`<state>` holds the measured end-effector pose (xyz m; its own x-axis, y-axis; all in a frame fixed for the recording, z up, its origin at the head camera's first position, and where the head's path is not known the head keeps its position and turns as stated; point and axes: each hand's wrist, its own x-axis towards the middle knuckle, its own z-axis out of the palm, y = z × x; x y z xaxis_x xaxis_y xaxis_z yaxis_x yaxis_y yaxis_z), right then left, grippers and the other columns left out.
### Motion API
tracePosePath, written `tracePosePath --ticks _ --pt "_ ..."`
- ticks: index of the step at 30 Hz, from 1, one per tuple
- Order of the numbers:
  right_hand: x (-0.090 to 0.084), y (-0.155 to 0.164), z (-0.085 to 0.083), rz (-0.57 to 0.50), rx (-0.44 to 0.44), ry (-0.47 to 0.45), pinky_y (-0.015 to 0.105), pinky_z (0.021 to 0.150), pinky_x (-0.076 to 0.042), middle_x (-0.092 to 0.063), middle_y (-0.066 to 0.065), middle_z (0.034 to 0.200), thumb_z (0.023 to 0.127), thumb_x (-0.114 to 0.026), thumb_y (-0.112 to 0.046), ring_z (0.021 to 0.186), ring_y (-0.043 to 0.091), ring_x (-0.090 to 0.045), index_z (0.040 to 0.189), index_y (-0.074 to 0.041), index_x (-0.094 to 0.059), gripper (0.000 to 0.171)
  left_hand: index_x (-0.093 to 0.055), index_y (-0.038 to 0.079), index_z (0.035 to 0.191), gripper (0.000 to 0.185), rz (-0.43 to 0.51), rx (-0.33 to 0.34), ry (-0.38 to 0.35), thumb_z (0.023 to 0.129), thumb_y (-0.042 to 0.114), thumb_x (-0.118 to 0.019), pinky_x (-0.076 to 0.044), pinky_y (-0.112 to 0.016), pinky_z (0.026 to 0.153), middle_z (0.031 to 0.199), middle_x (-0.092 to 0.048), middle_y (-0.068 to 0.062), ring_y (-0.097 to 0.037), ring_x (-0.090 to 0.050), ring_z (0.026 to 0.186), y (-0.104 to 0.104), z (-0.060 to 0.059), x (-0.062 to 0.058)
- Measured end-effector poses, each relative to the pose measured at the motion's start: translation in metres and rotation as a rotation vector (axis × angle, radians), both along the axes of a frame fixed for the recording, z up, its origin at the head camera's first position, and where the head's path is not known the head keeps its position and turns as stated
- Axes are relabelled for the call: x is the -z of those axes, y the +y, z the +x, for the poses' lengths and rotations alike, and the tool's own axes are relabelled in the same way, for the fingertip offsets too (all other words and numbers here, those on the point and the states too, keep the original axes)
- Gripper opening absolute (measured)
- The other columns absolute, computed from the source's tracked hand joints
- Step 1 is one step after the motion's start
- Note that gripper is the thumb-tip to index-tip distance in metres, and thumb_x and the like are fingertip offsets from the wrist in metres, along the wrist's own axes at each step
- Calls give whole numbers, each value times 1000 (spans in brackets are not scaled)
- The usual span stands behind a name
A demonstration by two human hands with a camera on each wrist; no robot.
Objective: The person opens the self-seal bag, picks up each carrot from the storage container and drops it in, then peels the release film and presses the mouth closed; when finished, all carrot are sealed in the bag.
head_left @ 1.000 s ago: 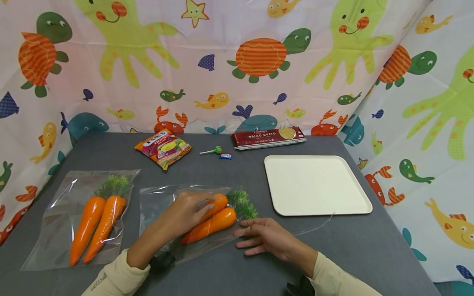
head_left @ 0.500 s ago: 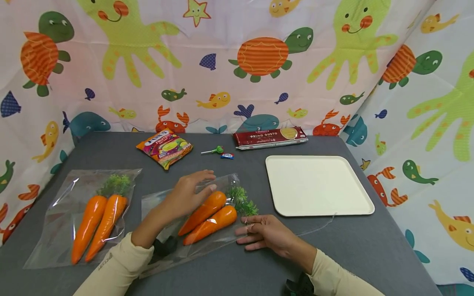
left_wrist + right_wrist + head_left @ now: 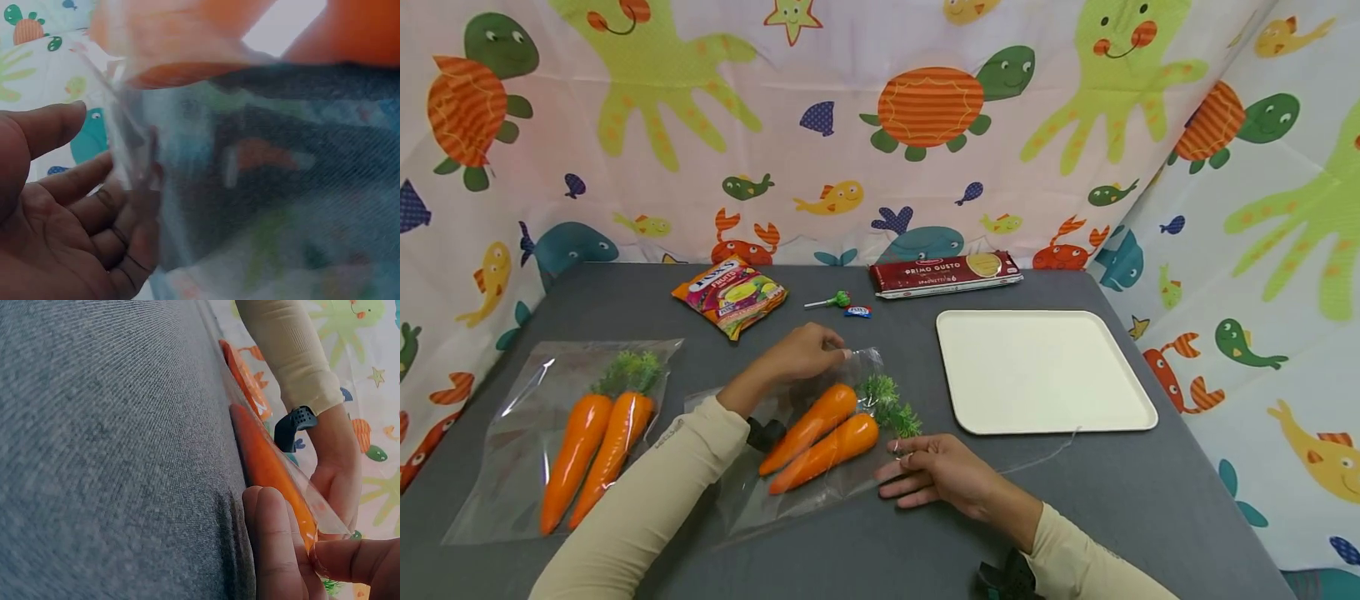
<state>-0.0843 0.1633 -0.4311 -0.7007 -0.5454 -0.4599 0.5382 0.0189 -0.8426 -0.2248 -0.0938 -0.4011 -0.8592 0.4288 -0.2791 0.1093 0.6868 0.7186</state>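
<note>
Two orange toy carrots [image 3: 824, 454] with green tops [image 3: 887, 402] lie in a clear plastic bag [image 3: 760, 518] at the middle of the table. My left hand [image 3: 801, 354] reaches over to the bag's far corner. In the left wrist view, its fingers [image 3: 100, 200] are behind the bag's edge, and the thumb stands apart from them. My right hand [image 3: 936, 475] pinches the bag's near right corner beside the green tops. Seen from the right wrist, thumb and fingers [image 3: 275, 531] meet at the bag's edge by a carrot [image 3: 275, 469].
A second clear bag [image 3: 497, 500] with two carrots [image 3: 597, 458] lies at the left. Toward the back are an orange candy packet [image 3: 730, 296], a green lollipop [image 3: 838, 298], a small blue wrapped candy [image 3: 858, 312] and a red spaghetti packet [image 3: 947, 275]. A cream tray [image 3: 1045, 371] sits at the right.
My left hand has left the upper carrot and moved away to the bag's far right corner, which has come up into view. My right hand stays at the near corner.
</note>
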Motion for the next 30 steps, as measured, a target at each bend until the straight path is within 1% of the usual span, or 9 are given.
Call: tracePosePath --ticks 4,6,9,13,15,19,21,25,30 --pt "0 0 -1 -2 -2 5 44 81 -55 -66 22 115 100 -46 -6 101 32 -68 139 9 -43 42 -68 4 119 30 45 1 3 100 24 -57 -45 -30 57 88 -69 -5 -16 -55 63 -1 0 3" --pt "1 0 -1 0 4 13 43 81 -55 -66 22 116 101 -46 -6 100 32 -68 138 9 -45 40 -71 3 113 26 70 8 23 100 21 -58 -43 -29 54 81 -68 -5 -17 -52 59 -2 0 4" --pt "2 1 -3 4 30 31 42 81 -56 -65 22 117 101 -46 -6 98 31 -69 135 10 -49 38 -73 2 107 23 113 15 56 100 17 -57 -47 -30 58 82 -68 -6 -19 -57 65 -4 1 5" --pt "2 0 -5 33 100 94 41 80 -56 -65 22 118 102 -46 -7 96 30 -69 130 13 -52 35 -73 2 105 23 191 8 82 101 17 -56 -53 -33 67 90 -71 -6 -20 -66 79 -6 2 6" --pt "2 0 -6 55 142 137 41 81 -56 -65 23 117 102 -47 -8 96 30 -69 128 14 -52 34 -72 1 106 24 220 -5 96 101 18 -55 -52 -32 65 91 -72 -5 -21 -67 81 -8 3 5" --pt "1 2 -10 78 203 208 40 82 -55 -65 24 116 103 -49 -10 98 29 -69 125 16 -53 35 -72 2 108 27 257 -58 132 101 22 -56 -44 -30 54 88 -72 -4 -24 -61 68 -10 10 -6" --pt "1 4 -12 80 224 232 40 83 -55 -65 24 116 103 -50 -12 99 29 -68 125 16 -53 36 -72 3 109 26 276 -92 143 101 23 -57 -46 -29 54 87 -72 -4 -23 -61 65 -12 14 -14" --pt "-1 7 -17 102 275 264 39 83 -55 -66 22 116 103 -52 -14 99 29 -68 124 13 -56 35 -69 -1 112 28 390 -164 89 100 22 -59 -57 -33 65 88 -73 -9 -21 -70 72 -16 22 -28" --pt "-14 12 -22 115 323 307 39 82 -55 -67 22 113 101 -54 -16 98 29 -69 122 15 -55 37 -67 -2 114 31 545 -243 22 98 24 -61 -58 -41 70 93 -73 -13 -26 -72 79 -23 31 -41"
